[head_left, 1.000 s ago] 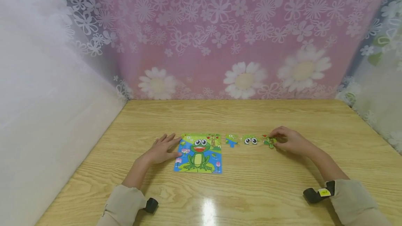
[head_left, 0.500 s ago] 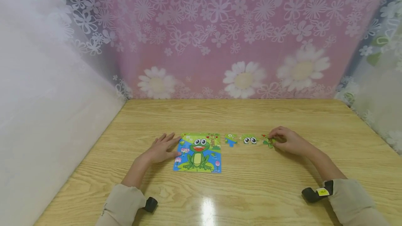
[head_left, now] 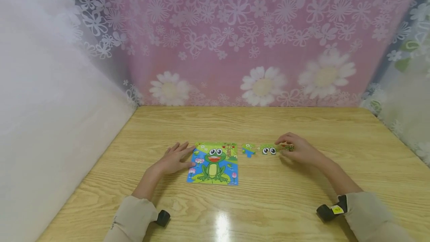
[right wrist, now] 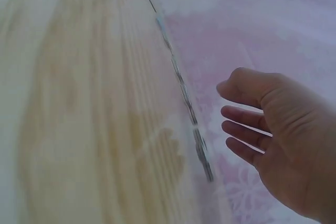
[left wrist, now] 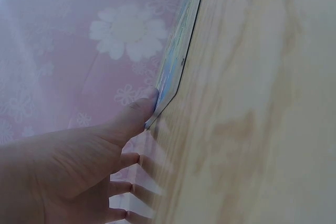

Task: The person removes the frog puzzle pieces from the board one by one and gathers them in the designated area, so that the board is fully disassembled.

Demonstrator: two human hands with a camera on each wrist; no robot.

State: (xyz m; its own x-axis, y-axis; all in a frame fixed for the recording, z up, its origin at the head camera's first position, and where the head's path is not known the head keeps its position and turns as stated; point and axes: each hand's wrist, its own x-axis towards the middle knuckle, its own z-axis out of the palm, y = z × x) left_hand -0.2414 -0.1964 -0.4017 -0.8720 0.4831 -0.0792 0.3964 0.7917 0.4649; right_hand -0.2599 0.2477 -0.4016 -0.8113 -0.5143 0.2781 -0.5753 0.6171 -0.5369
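A square frog puzzle (head_left: 212, 165) lies flat on the wooden table. At its left edge my left hand (head_left: 171, 159) rests with spread fingers; in the left wrist view its thumb (left wrist: 139, 111) touches the puzzle's corner and the other fingertips meet the tabletop. To the right of the puzzle, loose jigsaw pieces form a row: a blue-and-green piece (head_left: 248, 150), one with the frog's eyes (head_left: 269, 151), and a tree piece (head_left: 289, 147) partly hidden by my right hand (head_left: 297, 149). The right wrist view has that hand raised above the row, fingers loosely bent and holding nothing.
The wooden table (head_left: 268, 204) extends around the puzzle on all sides. A pink flowered cloth (head_left: 215, 47) hangs along its back edge, and a pale sheet (head_left: 60, 104) hangs on the left side.
My right hand has let go of the tree piece and shifted left, over towards the eyes piece. The left hand has stayed in place at the puzzle.
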